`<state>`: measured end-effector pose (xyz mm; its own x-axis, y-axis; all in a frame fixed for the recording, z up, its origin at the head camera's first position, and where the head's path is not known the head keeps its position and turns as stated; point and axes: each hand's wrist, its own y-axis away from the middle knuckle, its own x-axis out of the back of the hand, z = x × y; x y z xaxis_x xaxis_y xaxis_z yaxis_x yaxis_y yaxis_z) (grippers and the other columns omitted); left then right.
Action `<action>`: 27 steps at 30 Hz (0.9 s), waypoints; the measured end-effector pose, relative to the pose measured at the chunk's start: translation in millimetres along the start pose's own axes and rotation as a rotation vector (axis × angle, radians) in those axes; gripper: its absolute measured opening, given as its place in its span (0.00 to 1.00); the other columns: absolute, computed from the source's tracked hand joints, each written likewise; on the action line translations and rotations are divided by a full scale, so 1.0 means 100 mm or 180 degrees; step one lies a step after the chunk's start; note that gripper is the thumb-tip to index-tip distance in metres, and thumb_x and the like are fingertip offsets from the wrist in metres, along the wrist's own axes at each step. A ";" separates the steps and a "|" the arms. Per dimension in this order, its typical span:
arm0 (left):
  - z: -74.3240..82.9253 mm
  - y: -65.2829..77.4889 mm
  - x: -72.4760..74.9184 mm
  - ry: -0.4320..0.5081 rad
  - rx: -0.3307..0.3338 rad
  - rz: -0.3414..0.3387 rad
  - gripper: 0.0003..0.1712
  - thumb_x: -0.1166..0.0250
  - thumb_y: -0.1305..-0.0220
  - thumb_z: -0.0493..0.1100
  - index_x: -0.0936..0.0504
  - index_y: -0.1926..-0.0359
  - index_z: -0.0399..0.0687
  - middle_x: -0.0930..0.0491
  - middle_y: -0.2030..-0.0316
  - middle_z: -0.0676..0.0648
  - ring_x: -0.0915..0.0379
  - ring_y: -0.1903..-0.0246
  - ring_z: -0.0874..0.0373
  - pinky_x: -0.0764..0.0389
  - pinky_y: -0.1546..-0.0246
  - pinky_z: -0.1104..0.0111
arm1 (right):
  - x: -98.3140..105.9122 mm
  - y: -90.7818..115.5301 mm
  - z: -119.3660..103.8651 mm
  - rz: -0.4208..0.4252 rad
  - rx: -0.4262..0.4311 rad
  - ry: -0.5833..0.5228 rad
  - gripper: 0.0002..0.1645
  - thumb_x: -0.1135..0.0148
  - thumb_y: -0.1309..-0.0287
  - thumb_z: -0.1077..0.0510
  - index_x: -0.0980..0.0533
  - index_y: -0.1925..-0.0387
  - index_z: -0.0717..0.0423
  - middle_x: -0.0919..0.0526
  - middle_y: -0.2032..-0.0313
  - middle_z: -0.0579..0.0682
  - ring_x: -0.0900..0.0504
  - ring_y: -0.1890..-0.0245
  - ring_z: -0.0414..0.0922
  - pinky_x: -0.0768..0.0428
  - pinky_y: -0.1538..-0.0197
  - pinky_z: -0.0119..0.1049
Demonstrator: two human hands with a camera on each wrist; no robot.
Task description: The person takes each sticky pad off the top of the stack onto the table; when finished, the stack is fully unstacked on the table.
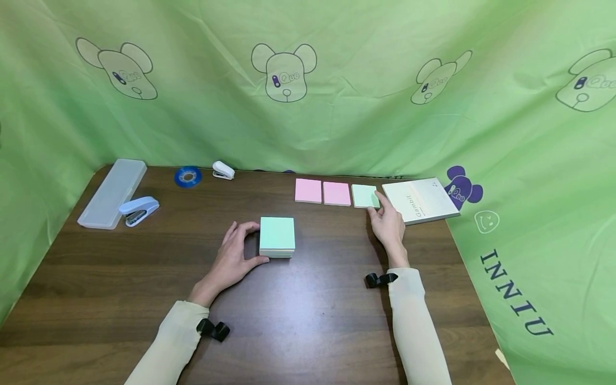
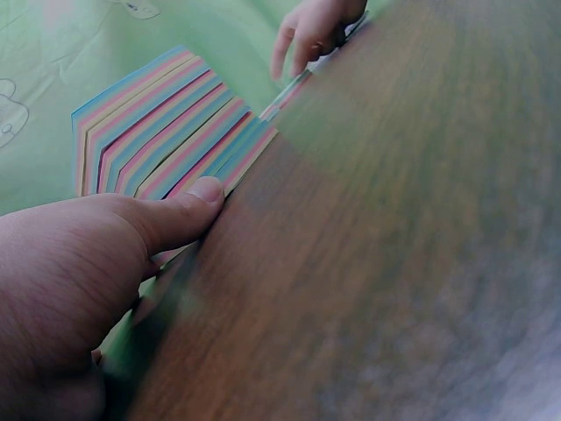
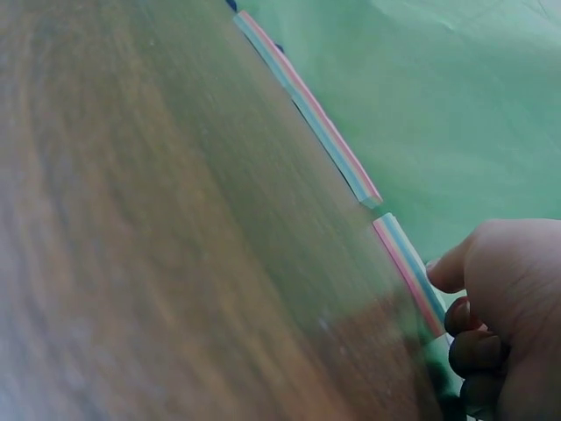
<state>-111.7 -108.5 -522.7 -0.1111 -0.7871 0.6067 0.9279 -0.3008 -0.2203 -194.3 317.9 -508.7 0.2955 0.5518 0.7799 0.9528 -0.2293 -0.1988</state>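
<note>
A tall stack of sticky note pads point(image 1: 277, 235) with a mint-green top stands mid-table. My left hand point(image 1: 236, 251) holds its left side, the thumb at the near corner and the index finger at the far one. In the left wrist view the striped edges of the stack point(image 2: 166, 123) show many colour layers. At the back right, my right hand point(image 1: 389, 224) pinches a thin mint-green sticky note pad point(image 1: 364, 195) by its right side. Two pink pads, the left one point(image 1: 308, 191) and the right one point(image 1: 336, 193), lie in a row to its left.
A white book point(image 1: 418, 199) lies just right of the green pad. Along the back left are a translucent pencil case point(image 1: 113, 192), a light-blue stapler point(image 1: 139, 209), a roll of blue tape point(image 1: 187, 176) and a small white stapler point(image 1: 223, 170). A green curtain point(image 1: 337, 123) borders the table.
</note>
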 end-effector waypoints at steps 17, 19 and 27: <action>0.00 0.00 0.00 -0.0013 -0.0034 0.0035 0.50 0.11 0.45 0.38 0.31 0.28 0.38 0.22 0.32 0.35 0.27 0.27 0.38 0.57 0.12 0.41 | -0.22 -0.27 0.40 -0.0051 0.0124 -0.0421 0.35 0.31 0.25 0.47 0.25 0.21 0.40 0.22 0.77 0.46 0.26 0.78 0.46 0.28 0.71 0.43; 0.01 0.00 0.01 -0.0001 0.0000 0.0006 0.51 0.11 0.45 0.39 0.31 0.27 0.38 0.22 0.31 0.36 0.28 0.26 0.39 0.58 0.12 0.42 | -0.25 -0.28 0.40 -0.0053 0.0169 -0.0464 0.35 0.30 0.26 0.48 0.24 0.22 0.40 0.23 0.77 0.44 0.26 0.78 0.45 0.29 0.71 0.42; 0.01 0.00 0.00 -0.0005 0.0007 -0.0009 0.50 0.11 0.45 0.39 0.32 0.27 0.39 0.22 0.31 0.36 0.28 0.26 0.39 0.58 0.12 0.43 | 0.00 -0.02 -0.22 -0.0130 0.0444 -0.0802 0.31 0.31 0.26 0.50 0.21 0.25 0.49 0.27 0.79 0.42 0.31 0.79 0.42 0.34 0.71 0.40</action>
<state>-111.8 -107.7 -522.3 -0.1133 -0.7854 0.6086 0.9283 -0.3020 -0.2170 -197.8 300.4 -495.6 0.2478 0.7441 0.6204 0.9595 -0.0998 -0.2635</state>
